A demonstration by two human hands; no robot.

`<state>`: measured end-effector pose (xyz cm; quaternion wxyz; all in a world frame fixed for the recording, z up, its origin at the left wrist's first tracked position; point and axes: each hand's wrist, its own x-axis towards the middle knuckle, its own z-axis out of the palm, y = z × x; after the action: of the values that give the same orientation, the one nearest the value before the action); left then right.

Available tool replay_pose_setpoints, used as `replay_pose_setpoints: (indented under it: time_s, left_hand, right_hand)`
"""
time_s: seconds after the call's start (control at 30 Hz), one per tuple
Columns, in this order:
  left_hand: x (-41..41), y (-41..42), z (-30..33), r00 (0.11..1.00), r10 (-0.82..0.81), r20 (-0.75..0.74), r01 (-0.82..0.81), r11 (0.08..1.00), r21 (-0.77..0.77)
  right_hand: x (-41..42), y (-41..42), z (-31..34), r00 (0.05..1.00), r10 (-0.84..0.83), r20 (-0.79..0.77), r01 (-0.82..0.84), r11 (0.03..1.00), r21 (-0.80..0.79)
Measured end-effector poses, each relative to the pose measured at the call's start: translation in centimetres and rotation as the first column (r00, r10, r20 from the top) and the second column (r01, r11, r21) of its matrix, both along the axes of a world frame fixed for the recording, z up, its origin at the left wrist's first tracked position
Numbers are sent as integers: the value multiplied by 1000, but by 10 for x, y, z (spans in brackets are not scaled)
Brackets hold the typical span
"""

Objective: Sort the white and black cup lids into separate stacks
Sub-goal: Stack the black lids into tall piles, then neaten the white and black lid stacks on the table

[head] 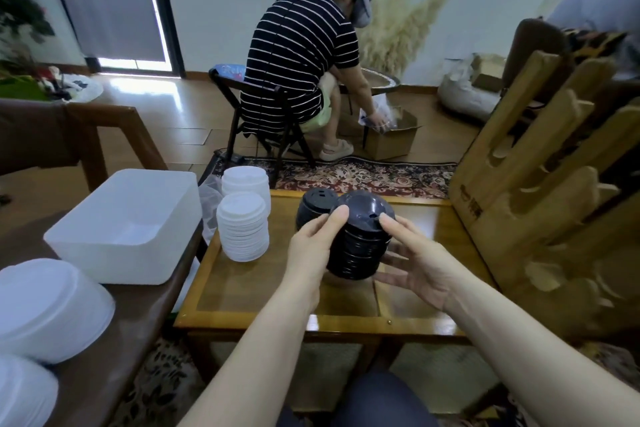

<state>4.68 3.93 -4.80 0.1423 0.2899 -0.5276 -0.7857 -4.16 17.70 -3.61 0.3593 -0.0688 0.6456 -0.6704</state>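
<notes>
A tall stack of black cup lids (360, 236) stands slightly tilted near the middle of the small wooden table (263, 291). My left hand (313, 239) holds its left side, thumb up by the top lid. My right hand (412, 253) cups its right side, index finger on the top lid's rim. A second, shorter black stack (311, 208) stands just behind to the left. Two stacks of white lids stand at the table's left: a near one (243, 225) and a far one (246, 182).
A white plastic tub (128, 222) and white bowls (48, 308) sit on a brown surface to the left. A wooden rack (540, 184) borders the table's right. Beyond the table a seated person in a striped shirt (301, 55) reaches into a cardboard box (388, 139).
</notes>
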Motion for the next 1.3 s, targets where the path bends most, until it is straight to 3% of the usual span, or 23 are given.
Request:
replay_pose_setpoints:
  time_s: [0.2, 0.43, 0.67, 0.97, 1.17, 1.3]
  left_hand:
    - [2, 37, 25, 995, -48, -92, 52, 998, 40]
    - [4, 93, 55, 977, -188, -106, 167, 970, -176]
    - [-5, 143, 99, 925, -322, -202, 275, 934, -230]
    - [-52, 216, 108, 885, -381, -267, 342, 922, -181]
    - [-80, 249, 93, 873, -419, -249, 357, 898, -257]
    - [-92, 252, 79, 909, -389, -148, 339, 898, -281]
  right_hand:
    - [16, 40, 15, 999, -52, -9, 52, 998, -42]
    - [31, 104, 46, 982, -175, -65, 172, 984, -48]
    - [26, 174, 89, 950, -240, -200, 233, 971, -54]
    - [-8, 253, 113, 901, -270, -340, 274, 961, -37]
    - [-37, 285, 100, 882, -283, -378, 296, 955, -24]
    - [-52, 290, 86, 883, -258, -393, 272, 962, -20]
